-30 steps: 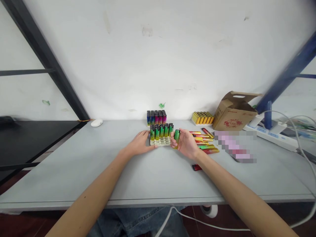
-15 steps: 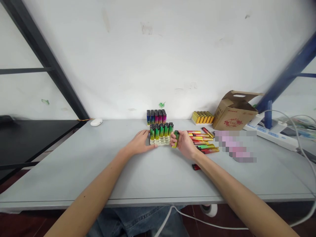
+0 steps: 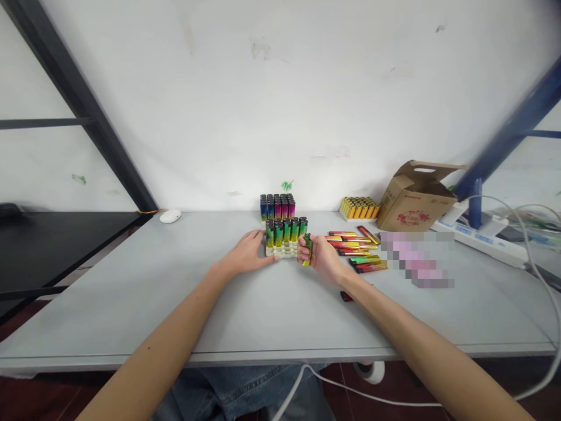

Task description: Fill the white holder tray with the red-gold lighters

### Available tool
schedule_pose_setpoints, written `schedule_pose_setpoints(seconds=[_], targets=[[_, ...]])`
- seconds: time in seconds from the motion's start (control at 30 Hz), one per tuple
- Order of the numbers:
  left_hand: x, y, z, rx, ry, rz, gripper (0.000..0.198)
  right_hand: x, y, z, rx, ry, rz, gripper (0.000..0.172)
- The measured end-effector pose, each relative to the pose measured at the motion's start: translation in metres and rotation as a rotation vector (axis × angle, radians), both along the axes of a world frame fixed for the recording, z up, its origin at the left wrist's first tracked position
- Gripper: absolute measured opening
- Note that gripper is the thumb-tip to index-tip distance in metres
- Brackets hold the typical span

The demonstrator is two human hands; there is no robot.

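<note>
Two blocks of upright lighters stand mid-table, with other things spread to either side. Far left, a white computer mouse [image 3: 170, 216] lies at the back edge of the grey table [image 3: 131, 316]. The left hand [image 3: 250, 252] rests palm down, its fingers [image 3: 263, 248] loosely open and holding nothing, their tips touching the near corner of a cream ribbed tray [image 3: 283, 250]. Glossy green-and-gold lighters [image 3: 284, 232] stand packed in the tray's rear rows, with round sockets showing in front. Blue-and-magenta lighters [image 3: 277, 207] stand at the tray's 12 o'clock, just behind it.

The right hand [image 3: 318, 257], just beside the tray, has its fingers [image 3: 301, 251] curled around a tilted green-and-gold lighter [image 3: 307, 250]. Half a second ago, this hand sat farther right; the left hand has not moved.

Loose metallic lighters [image 3: 355, 248] lie flat at the right hand's 3 o'clock, and a red lighter [image 3: 346, 296] lies at its 4 o'clock. Farther right are yellow lighters in a white tray [image 3: 358, 208], an open cardboard box [image 3: 414, 199], a pixelated patch [image 3: 414, 257] too blurred to identify, and a white power strip [image 3: 477, 240].
</note>
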State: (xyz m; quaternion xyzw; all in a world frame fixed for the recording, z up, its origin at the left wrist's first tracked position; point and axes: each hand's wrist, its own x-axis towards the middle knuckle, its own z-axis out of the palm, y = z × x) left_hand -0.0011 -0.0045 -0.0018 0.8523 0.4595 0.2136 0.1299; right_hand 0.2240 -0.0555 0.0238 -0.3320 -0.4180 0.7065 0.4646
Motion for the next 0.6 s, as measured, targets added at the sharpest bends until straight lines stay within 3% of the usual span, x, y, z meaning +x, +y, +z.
schedule_pose_setpoints(seconds=[0.6], targets=[[0.0001, 0.0004, 0.0006, -0.002, 0.005, -0.001, 0.074, 0.0027, -0.0012, 0.0001, 0.145, -0.067, 0.017, 0.021]])
